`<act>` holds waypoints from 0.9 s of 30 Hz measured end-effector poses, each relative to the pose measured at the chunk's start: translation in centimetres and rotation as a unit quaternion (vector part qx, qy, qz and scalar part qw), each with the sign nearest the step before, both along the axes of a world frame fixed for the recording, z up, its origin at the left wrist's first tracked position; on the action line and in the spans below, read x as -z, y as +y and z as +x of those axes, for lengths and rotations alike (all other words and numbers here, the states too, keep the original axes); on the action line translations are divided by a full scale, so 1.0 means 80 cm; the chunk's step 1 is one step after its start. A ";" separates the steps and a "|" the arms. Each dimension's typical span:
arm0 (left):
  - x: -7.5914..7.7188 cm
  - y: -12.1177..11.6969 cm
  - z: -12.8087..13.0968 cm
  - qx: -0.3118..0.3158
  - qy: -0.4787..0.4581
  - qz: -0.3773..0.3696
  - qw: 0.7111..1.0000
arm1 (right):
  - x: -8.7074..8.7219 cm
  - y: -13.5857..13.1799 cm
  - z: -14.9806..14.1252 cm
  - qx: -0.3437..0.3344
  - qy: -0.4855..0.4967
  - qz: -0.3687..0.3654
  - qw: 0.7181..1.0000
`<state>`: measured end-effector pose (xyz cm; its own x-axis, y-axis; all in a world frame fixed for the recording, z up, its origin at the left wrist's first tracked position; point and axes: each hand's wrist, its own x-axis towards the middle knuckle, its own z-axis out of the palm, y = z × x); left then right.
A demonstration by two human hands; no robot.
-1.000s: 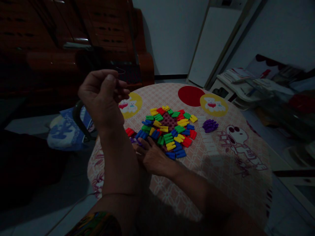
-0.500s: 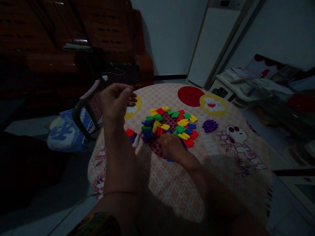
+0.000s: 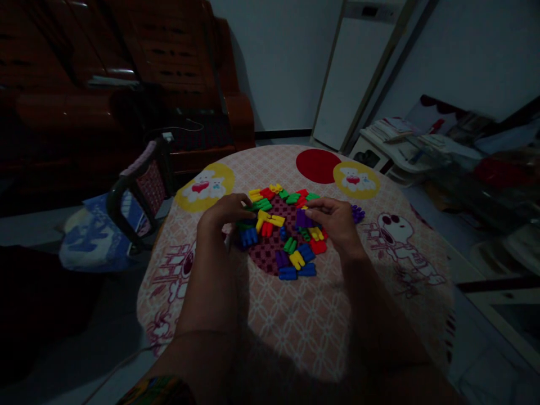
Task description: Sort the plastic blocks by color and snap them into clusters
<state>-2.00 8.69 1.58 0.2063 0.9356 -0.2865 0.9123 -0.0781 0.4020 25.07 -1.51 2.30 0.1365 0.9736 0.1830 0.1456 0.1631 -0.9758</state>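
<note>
A ring of toy building pieces [image 3: 266,229] in red, yellow, green, blue and purple lies on the round table. My right hand [image 3: 335,224] pinches a purple building piece [image 3: 303,218] between thumb and fingers, just above the right part of the ring. At the ring's left side is my left hand [image 3: 228,212], its thumb and forefinger apart beside green and dark blue pieces. Its other fingers are partly hidden. Near the ring's front lie a yellow piece [image 3: 297,260] and several blue ones.
More purple pieces [image 3: 358,214] sit right of my right hand. A patterned cloth [image 3: 291,315] covers the table. A chair [image 3: 143,188] stands at the left, with a wooden bench [image 3: 177,62] behind it. A cluttered white cabinet [image 3: 405,149] is at the right.
My left hand has come down from the raised position to the ring's left side. My right hand has moved from the ring's middle up and right, and a purple piece now shows in it.
</note>
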 end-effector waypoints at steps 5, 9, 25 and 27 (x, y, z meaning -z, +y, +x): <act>0.002 0.002 -0.001 0.022 -0.047 -0.049 0.997 | -0.026 -0.001 0.097 0.217 -0.082 0.047 0.972; 0.005 0.003 0.001 0.039 -0.051 -0.052 0.997 | -0.013 -0.005 0.164 0.336 -0.291 -0.010 0.896; 0.008 0.004 0.010 0.063 -0.023 -0.021 0.998 | 0.008 -0.015 0.204 0.194 -0.463 -0.231 0.833; 0.006 0.003 0.010 0.055 -0.025 -0.017 0.998 | 0.009 -0.018 0.209 0.190 -0.466 -0.224 0.835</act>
